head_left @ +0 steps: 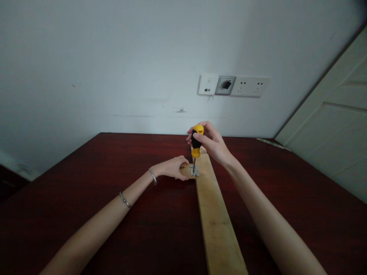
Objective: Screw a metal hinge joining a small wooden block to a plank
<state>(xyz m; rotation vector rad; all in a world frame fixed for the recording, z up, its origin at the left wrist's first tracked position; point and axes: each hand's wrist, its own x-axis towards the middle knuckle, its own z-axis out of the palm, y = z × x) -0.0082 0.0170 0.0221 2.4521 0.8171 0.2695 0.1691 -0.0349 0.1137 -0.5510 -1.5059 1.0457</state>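
Observation:
My right hand is wrapped round the yellow and black handle of a screwdriver, held nearly upright with its shaft pointing down. The tip reaches a small metal hinge, which lies across the joint between a small wooden block and a long wooden plank. My left hand grips the small block from the left, thumb on the near side and fingers on the far side. Whether a screw sits under the tip is too small to make out.
The plank runs over a dark red table towards me. Behind stands a white wall with a row of sockets and a black plug. A pale door is at the right. A thin printed strip lies at the table's back right.

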